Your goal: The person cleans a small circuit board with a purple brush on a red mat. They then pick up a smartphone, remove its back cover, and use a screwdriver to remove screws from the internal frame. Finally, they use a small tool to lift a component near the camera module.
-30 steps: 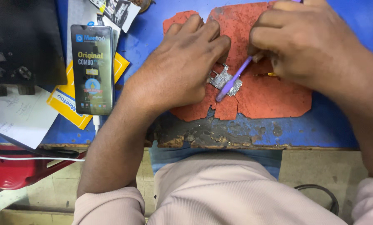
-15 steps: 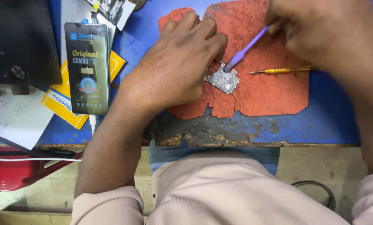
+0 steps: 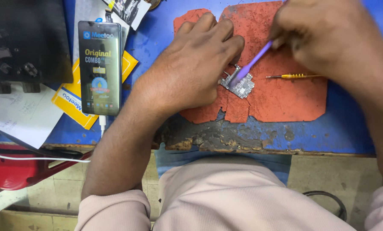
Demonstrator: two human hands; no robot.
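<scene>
A small silver circuit board [image 3: 238, 84] lies on a worn red mat [image 3: 281, 98] on the blue bench. My left hand [image 3: 191, 64] rests palm down on the mat, its fingertips pressing the board's left edge. My right hand [image 3: 328, 38] is blurred and grips a purple brush-like tool [image 3: 252, 63], whose tip touches the top of the board. A thin screwdriver with a yellow handle [image 3: 294, 76] lies on the mat just right of the board, under my right hand.
A new phone screen in its printed film [image 3: 99, 66] lies left of my left hand on a yellow packet [image 3: 71, 102]. Papers [image 3: 16, 115] and a black device [image 3: 24, 38] fill the far left. The bench's front edge [image 3: 225, 143] is chipped. A red stool [image 3: 7, 171] stands below.
My right hand has moved up and to the right, uncovering the board and the yellow screwdriver. The purple tool's tip stays on the board. My left hand holds its place.
</scene>
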